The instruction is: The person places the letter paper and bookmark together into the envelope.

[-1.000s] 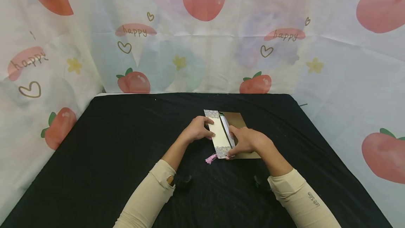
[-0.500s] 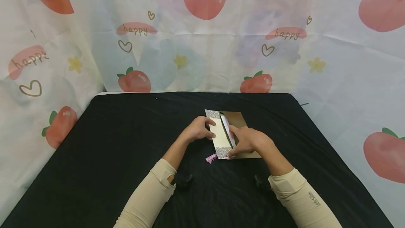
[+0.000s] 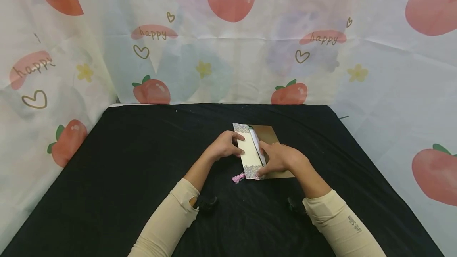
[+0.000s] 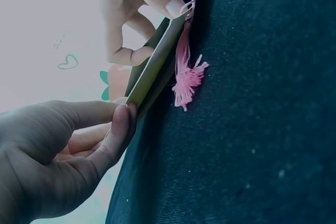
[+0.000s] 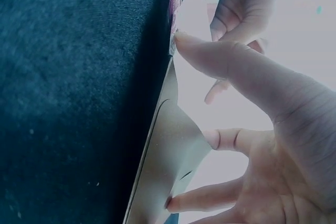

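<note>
A folding card lies right of centre in the head view, with a cream flap (image 3: pixel 250 150) bordered in silvery lace at both ends and a gold-brown panel (image 3: pixel 267 133). Between them shows a white strip (image 3: pixel 256 140). My left hand (image 3: pixel 224 145) pinches the flap's left edge between thumb and fingers, as the left wrist view confirms. My right hand (image 3: pixel 283 158) holds the card from the other side: its thumb rests at the flap's near corner, while other fingers touch the gold-brown panel (image 5: pixel 168 150). A pink tassel (image 4: pixel 188 82) hangs from the near end.
Black cloth (image 3: pixel 143 162) covers the table under the card. Behind and beside it hangs a pale curtain (image 3: pixel 232 62) printed with peaches, hearts and the word "happy". A dark strap (image 3: pixel 207 203) sits near the left cuff.
The cream flap has shifted slightly to the right, narrowing the dark gap beside the white strip. My left hand has moved slightly right with it; my right hand stays nearly still.
</note>
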### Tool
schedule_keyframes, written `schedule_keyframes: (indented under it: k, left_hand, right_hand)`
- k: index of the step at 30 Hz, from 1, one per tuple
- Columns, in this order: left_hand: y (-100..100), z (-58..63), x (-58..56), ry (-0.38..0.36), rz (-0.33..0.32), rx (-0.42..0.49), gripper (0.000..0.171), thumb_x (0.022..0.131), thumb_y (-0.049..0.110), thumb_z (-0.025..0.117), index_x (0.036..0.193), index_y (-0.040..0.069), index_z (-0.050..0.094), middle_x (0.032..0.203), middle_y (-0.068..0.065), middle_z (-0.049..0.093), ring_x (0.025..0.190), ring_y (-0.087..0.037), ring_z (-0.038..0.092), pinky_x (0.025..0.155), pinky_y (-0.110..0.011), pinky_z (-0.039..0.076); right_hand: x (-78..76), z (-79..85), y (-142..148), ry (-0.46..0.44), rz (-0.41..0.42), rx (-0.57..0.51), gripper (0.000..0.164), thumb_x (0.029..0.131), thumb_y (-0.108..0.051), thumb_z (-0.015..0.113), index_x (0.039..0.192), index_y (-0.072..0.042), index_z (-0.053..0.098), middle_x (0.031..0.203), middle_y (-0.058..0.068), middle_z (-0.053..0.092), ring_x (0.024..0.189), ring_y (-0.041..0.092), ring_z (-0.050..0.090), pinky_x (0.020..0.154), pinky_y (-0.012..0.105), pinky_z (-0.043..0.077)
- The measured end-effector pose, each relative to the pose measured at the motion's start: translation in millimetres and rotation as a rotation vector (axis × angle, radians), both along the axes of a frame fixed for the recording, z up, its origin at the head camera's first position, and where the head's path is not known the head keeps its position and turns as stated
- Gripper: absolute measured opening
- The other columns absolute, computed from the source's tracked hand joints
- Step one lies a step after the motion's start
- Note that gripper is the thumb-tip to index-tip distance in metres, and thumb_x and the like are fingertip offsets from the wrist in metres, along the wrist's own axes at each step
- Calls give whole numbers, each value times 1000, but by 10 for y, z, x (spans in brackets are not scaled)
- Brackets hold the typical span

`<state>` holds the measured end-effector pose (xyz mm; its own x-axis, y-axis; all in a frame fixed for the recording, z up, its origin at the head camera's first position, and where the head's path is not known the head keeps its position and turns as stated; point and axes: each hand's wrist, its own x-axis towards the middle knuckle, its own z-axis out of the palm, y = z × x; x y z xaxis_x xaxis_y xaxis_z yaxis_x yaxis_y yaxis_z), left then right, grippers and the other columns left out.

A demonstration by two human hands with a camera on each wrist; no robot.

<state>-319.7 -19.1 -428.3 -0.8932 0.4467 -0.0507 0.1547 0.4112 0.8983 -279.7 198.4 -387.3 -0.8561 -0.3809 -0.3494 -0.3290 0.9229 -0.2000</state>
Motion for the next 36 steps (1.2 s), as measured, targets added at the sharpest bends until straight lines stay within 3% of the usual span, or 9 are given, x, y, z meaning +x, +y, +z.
schedule_keyframes:
  k: [8, 17, 26, 36]
  left_hand:
    - [29, -31, -11, 26, 31, 13, 51, 83, -6, 83, 129, -5, 63, 102, -14, 56, 67, -20, 73, 63, -25, 53]
    - [67, -62, -5, 10, 55, 19, 53, 83, -6, 83, 131, -5, 61, 104, -15, 62, 68, -21, 73, 64, -28, 56]
    - [91, -80, 17, 5, 59, 18, 52, 84, -7, 82, 131, -5, 60, 104, -15, 61, 67, -20, 73, 63, -28, 56]
    - [131, -92, 27, 21, 87, 38, 53, 81, -8, 83, 129, -6, 62, 102, -14, 63, 69, -24, 74, 64, -31, 60]
  right_hand:
    - [-4, -11, 6, 5, 1, -4, 75, 72, -59, 88, 120, -14, 51, 86, 6, 56, 78, 23, 55, 66, 39, 47]
    - [0, 7, 16, -10, 3, 4, 72, 73, -55, 89, 119, -15, 50, 89, 7, 56, 81, 24, 56, 67, 41, 49]
    - [20, 32, -4, -12, 20, -3, 64, 79, -50, 83, 120, -14, 49, 87, 6, 57, 77, 23, 56, 64, 38, 47]
    - [16, 8, 0, 8, 15, -4, 69, 80, -59, 81, 123, -14, 51, 87, 4, 57, 78, 21, 57, 67, 39, 48]
